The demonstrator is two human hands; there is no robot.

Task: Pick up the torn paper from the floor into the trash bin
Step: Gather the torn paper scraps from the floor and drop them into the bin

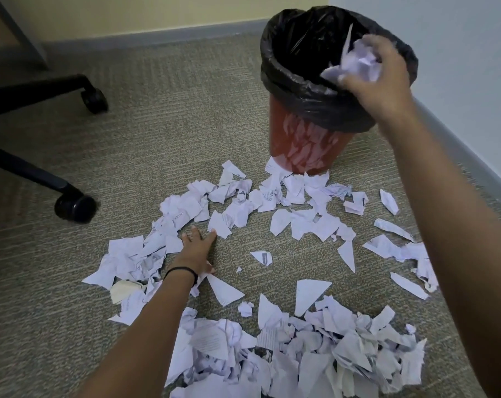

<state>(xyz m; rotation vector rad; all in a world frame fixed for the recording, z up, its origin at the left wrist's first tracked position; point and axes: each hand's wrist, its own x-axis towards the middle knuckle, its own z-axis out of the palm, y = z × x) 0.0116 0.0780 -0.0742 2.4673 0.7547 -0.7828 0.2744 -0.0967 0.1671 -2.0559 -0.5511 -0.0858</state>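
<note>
Head view, step: dropping off one load; the next move is probably calling for letting go, then reaching for more scraps.
Chair casters (75, 206): two, sitting at the carpet's (186, 124) left edge.
Left hand (196, 248): lying flat, fingers spread, gripping nothing, touching scraps mid-carpet.
Torn paper (301, 225): lying scattered from mid-carpet to the near edge; too many to count.
Trash bin (304, 145): one, black-lined, standing near the carpet's right edge.
Right hand (384, 84): curling round one crumpled wad (355, 63) above the bin's mouth.
</note>
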